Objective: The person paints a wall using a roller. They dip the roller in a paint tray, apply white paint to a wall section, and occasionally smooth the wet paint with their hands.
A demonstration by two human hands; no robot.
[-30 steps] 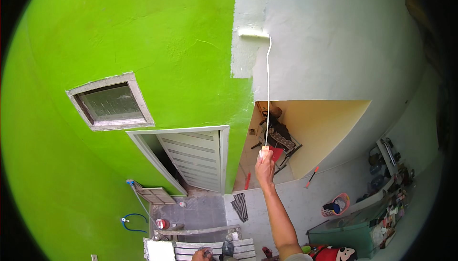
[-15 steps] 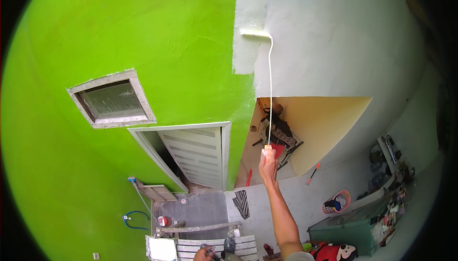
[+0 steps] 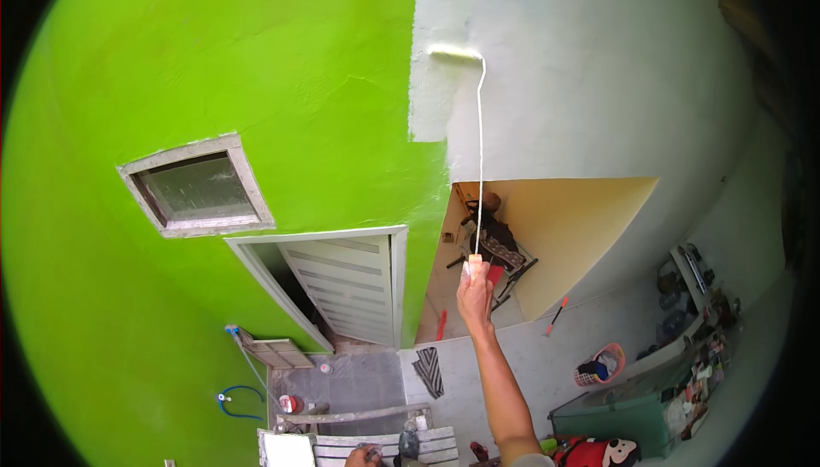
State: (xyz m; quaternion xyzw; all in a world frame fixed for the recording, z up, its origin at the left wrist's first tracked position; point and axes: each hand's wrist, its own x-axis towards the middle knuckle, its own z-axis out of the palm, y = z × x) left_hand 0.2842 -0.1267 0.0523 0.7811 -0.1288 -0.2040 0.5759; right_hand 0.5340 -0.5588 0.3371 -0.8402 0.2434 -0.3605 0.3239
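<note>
My right hand [image 3: 475,294] is closed round the orange handle of a paint roller [image 3: 480,134], its arm stretched up and forward. The roller's long thin white frame rises to a pale sleeve [image 3: 456,52], which lies against the white-painted wall [image 3: 564,82] just right of its border with the bright green wall [image 3: 299,57]. Low in the picture, at the slatted bench, what appears to be my left hand [image 3: 365,456] shows only in part. Its fingers are too small and dark to read. A dark shoe [image 3: 409,443] is beside it.
Below me is a whitish slatted bench [image 3: 440,446] with a white tray or board [image 3: 289,450]. A white door [image 3: 342,279] stands ajar below a small window [image 3: 198,187]. An opening [image 3: 581,228] shows stored items. A laundry basket [image 3: 601,366] and green cabinet [image 3: 611,420] stand right.
The view has shifted slightly. The roller sleeve stays on the white strip near the green border, a little higher in the picture. My right hand still grips the handle.
</note>
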